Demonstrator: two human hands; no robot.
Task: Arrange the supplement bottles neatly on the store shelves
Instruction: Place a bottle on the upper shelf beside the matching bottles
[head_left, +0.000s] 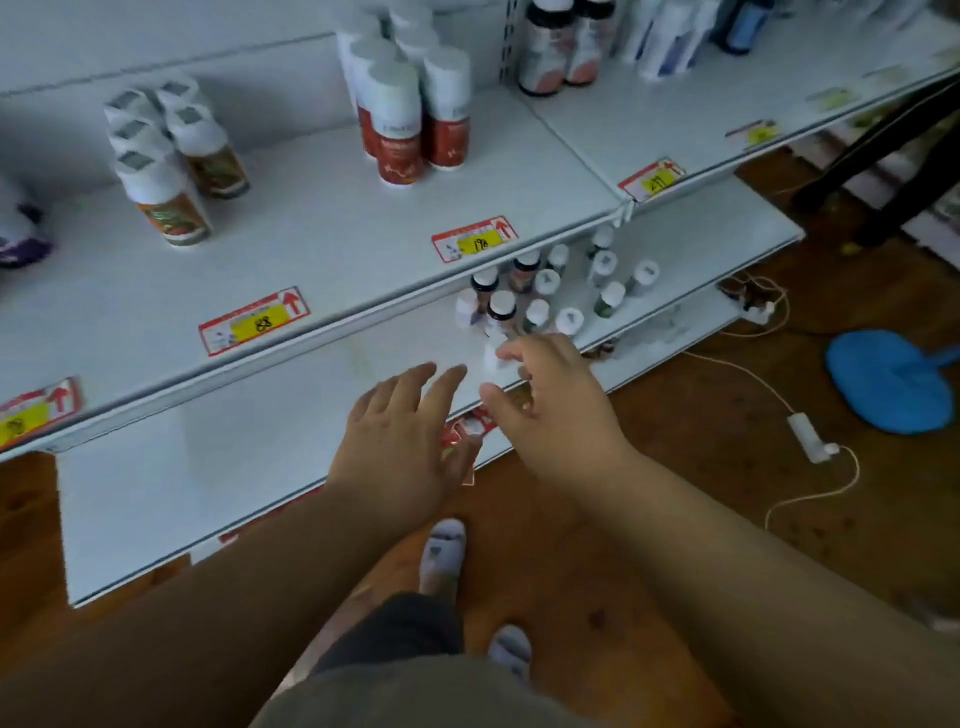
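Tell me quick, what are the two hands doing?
Left hand: open, fingers straight, holding nothing, over the lower shelf.
Right hand: fingers loosely curled beside a small white bottle; too blurred to tell if it grips it.

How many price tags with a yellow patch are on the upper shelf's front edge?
5: far left, "88", "198", past the joint, and further right. More, blurred, may follow.

Bare forearms (260, 597), dark grey shorts (405, 639), pale grey patterned socks (444, 551).
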